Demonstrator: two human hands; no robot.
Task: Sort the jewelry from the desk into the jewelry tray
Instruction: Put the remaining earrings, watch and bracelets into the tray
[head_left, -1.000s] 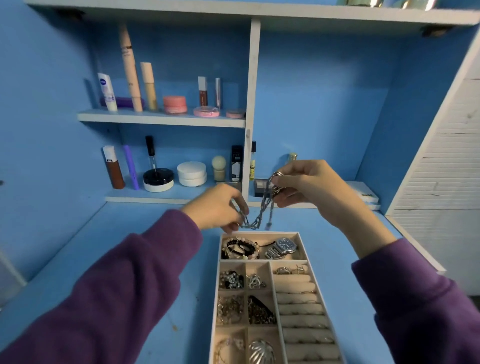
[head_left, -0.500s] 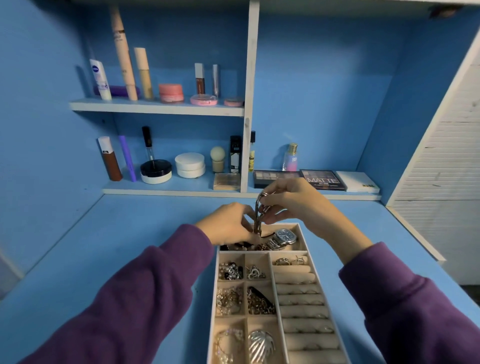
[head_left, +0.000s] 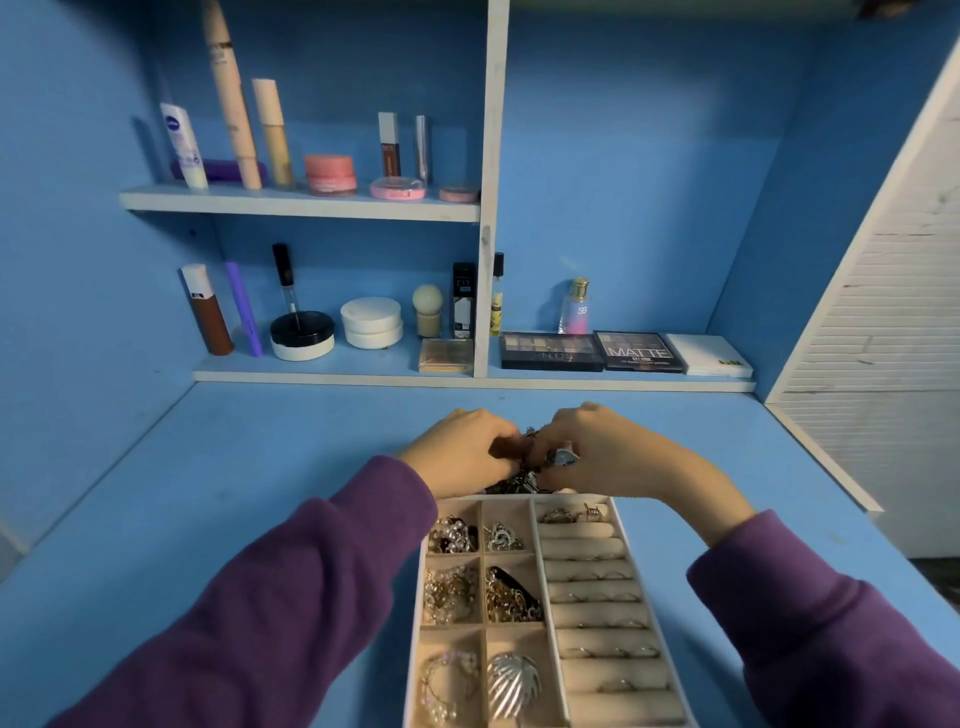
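Jewelry tray (head_left: 418, 623) on the blue worktop (head_left: 260, 467), chain (head_left: 522, 470) held at its far compartment.
Left grip (head_left: 462, 457) and right grip (head_left: 608, 460) are both curled tight, pinching the dark metal chain, which bunches at the tray's far end; how much already rests inside is hidden. Best, I judge, to feed it down in 1 loose heap, clear of the dividers, and release only when no link hangs over the rim.
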